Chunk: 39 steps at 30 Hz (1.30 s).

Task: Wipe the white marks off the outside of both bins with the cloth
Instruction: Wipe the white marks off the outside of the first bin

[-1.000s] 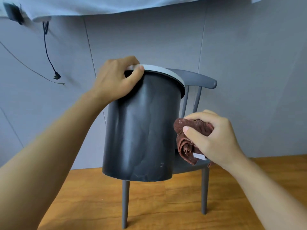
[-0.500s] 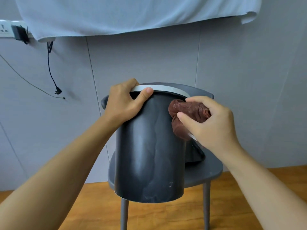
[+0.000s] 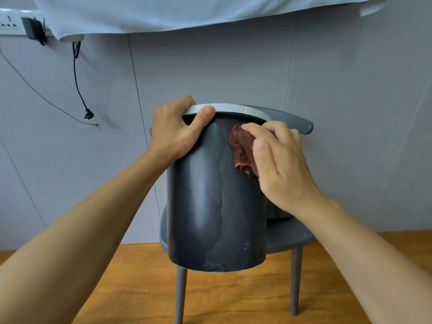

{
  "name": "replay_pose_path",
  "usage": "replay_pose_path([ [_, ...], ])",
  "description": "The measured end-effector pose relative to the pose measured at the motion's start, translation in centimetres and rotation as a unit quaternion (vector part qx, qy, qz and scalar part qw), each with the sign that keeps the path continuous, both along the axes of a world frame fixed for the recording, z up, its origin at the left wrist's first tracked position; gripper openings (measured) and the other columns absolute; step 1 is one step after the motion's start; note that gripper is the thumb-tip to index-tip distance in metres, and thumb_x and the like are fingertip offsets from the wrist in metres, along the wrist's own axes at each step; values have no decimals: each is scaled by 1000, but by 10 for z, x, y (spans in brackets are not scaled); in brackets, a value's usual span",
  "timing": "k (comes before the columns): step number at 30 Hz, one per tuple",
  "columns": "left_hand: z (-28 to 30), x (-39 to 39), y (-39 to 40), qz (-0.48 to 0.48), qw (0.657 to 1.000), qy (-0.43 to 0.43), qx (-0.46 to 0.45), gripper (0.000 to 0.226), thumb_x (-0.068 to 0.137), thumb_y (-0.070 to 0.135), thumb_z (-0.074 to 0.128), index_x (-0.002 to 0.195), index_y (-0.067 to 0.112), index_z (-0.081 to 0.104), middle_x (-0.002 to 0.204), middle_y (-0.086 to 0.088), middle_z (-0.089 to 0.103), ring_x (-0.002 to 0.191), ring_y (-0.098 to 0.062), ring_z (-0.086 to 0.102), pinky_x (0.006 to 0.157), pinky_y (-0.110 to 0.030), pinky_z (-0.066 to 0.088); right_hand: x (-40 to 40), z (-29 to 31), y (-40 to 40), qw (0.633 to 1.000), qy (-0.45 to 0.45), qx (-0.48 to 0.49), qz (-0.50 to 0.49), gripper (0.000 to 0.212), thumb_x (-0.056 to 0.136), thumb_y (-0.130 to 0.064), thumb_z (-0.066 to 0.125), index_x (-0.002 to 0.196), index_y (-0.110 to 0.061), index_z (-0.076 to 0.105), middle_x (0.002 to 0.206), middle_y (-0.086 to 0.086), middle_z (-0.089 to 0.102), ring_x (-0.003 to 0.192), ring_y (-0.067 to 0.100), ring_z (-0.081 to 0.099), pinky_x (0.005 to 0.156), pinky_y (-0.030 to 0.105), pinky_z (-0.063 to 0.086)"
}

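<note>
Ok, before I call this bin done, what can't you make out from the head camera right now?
- Far side of the bin: turned away from the head view.
- Wall under the cloth: covered by cloth and right hand.
- Rim under the left hand: covered by its fingers.
- Second dark object on the chair: mostly hidden behind bin and right wrist.
- Inside of the bin: not visible.

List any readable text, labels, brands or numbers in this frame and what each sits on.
No readable text anywhere in the frame.
Bin: faint pale scratch mark near the bottom of its wall, not legible as a character.
Wall socket strip: small markings by the holes, too small to read.
Cloth, chair, hanging sheet: no print visible.
</note>
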<state>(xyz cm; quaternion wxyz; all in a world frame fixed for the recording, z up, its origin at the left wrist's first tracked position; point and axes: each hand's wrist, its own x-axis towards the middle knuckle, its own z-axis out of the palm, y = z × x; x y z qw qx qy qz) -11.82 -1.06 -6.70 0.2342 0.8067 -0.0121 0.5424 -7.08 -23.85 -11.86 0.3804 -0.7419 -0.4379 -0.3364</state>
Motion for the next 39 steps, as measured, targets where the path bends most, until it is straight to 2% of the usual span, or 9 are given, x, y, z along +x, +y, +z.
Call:
replay_pose_path([
  [5, 1, 3, -4, 2, 1000, 5, 10, 47, 88, 62, 55, 66, 22, 42, 55, 11, 38, 53, -6, 37, 53, -24, 26, -6, -11, -8, 998, -6, -39, 39, 39, 92, -36, 64, 131, -28, 67, 121, -6, 49, 113, 21, 46, 93, 23, 42],
  [11, 2, 0, -4, 4, 999, 9, 33, 52, 88, 63, 53, 67, 17, 44, 54, 8, 37, 53, -9, 35, 52, -26, 25, -33, -47, -30, 983, -82, -143, 84, 41, 90, -48, 65, 125, -29, 62, 114, -7, 45, 103, 15, 50, 77, 28, 58],
  [18, 2, -2, -2, 21, 999, 12, 36, 55, 90, 63, 53, 68, 13, 46, 56, 6, 39, 53, -11, 35, 51, -27, 24, -7, -7, -8, 998, -54, 8, 13, 37, 91, -31, 75, 126, -18, 72, 114, 4, 57, 105, 26, 52, 91, 27, 44],
  [22, 0, -2, 5, 27, 999, 8, 22, 60, 90, 64, 52, 68, 8, 44, 58, 2, 37, 57, -16, 33, 53, -31, 24, -8, -8, 9, 998, -63, -5, -6, 40, 93, -39, 64, 129, -22, 68, 120, 3, 56, 104, 25, 46, 89, 29, 40],
  [25, 0, -2, 8, 33, 999, 10, 19, 57, 88, 65, 52, 65, 15, 41, 56, 5, 35, 54, -14, 32, 52, -30, 24, -14, -19, 6, 996, -73, -35, -18, 48, 90, -42, 63, 135, -24, 63, 126, 1, 53, 110, 26, 43, 88, 30, 41],
  [28, 2, 0, 5, 42, 999, 17, 15, 53, 87, 67, 53, 62, 22, 39, 54, 5, 38, 52, -10, 35, 52, -30, 27, -22, -36, -6, 995, -82, -63, -4, 49, 87, -30, 70, 135, -25, 61, 127, -1, 52, 111, 25, 45, 85, 32, 50],
  [31, 2, 2, 4, 45, 999, 23, 20, 55, 88, 65, 54, 63, 19, 40, 54, 4, 38, 54, -17, 36, 54, -35, 28, -28, -52, -21, 991, -81, -106, 32, 52, 82, -24, 77, 132, -24, 62, 123, -3, 53, 110, 22, 52, 80, 37, 60],
  [35, 2, 0, 3, 60, 997, 23, 42, 52, 89, 63, 53, 64, 19, 39, 54, 3, 39, 55, -21, 40, 54, -36, 30, -21, -28, -27, 997, -26, -30, 70, 46, 82, -24, 74, 127, -23, 65, 117, -7, 61, 108, 17, 60, 89, 29, 57],
  [39, 1, -2, 4, 59, 997, 13, 50, 53, 89, 64, 51, 69, 15, 47, 55, 3, 43, 56, -21, 43, 54, -35, 30, -3, 24, -6, 998, -32, 21, 42, 42, 79, -12, 79, 120, -19, 72, 112, 3, 64, 102, 22, 62, 92, 21, 46],
])
